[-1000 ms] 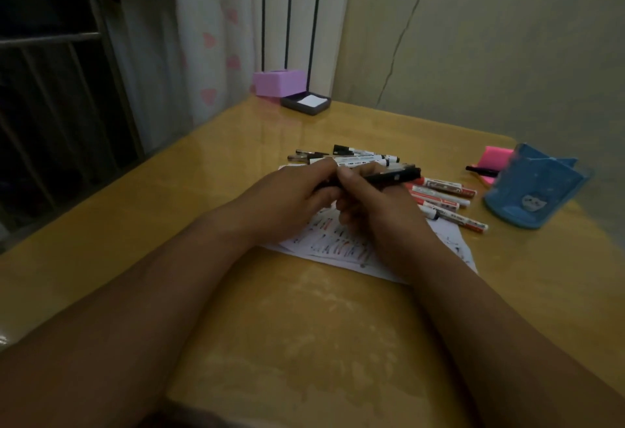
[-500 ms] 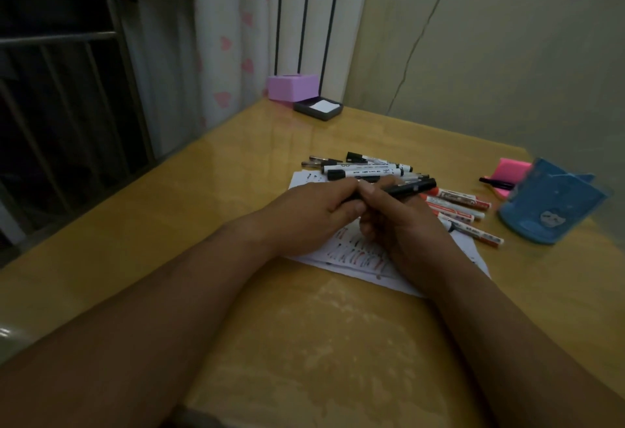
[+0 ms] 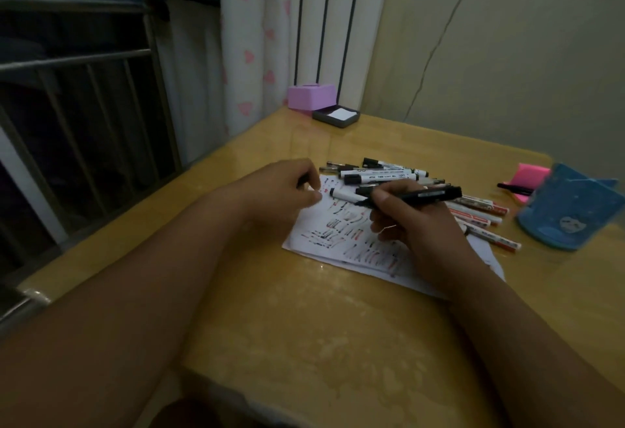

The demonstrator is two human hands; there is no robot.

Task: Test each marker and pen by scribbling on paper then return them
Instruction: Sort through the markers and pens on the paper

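My right hand grips a black marker with its uncapped tip pointing left, just above the white paper. The sheet is covered in red and black scribbles. My left hand is curled at the paper's left edge and pinches a small dark piece that looks like the marker's cap. A pile of black and white markers lies beyond the paper. Red-and-white markers lie to the right of my right hand.
A blue pen holder lies tipped at the table's right, with a pink sticky pad and a black pen behind it. A purple box and a dark tray sit at the far corner. Metal railing runs along the left.
My hands have pulled apart: the left one moved left with the cap, and the right one turned the marker's bare tip down towards the paper.
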